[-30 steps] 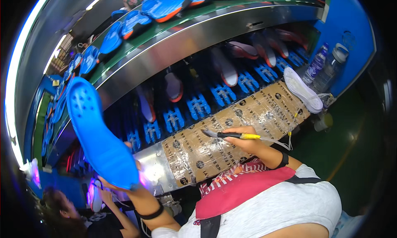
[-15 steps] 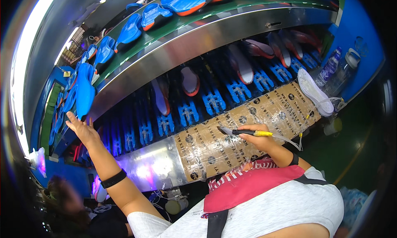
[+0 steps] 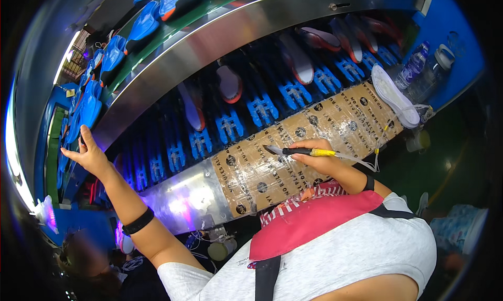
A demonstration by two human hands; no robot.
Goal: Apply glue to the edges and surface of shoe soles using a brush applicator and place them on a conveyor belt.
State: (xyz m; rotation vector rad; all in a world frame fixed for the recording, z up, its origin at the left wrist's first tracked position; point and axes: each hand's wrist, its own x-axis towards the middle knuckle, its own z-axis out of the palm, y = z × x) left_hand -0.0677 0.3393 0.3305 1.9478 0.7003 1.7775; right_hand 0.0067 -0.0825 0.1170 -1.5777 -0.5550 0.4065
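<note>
The person's left hand [image 3: 91, 154] holds nothing that shows, its fingers spread wide just below a blue sole [image 3: 89, 108] at the left end of the upper row; whether a fingertip touches it cannot be told. Because the soles crowd one another there, a careless brush of those fingers could knock one askew. The right hand [image 3: 313, 153] grips a brush [image 3: 301, 152], bristles pointing left above the cardboard cover [image 3: 343, 112]. Were that wrist to sag while attention stays leftward, the bristles might smear the cover. The pale tube [image 3: 359, 160] behind the brush loops near the white sole [image 3: 390, 94]; a sharp pull could snag or shift it. Farther back, blue holders [image 3: 228, 127] stand in a row.
</note>
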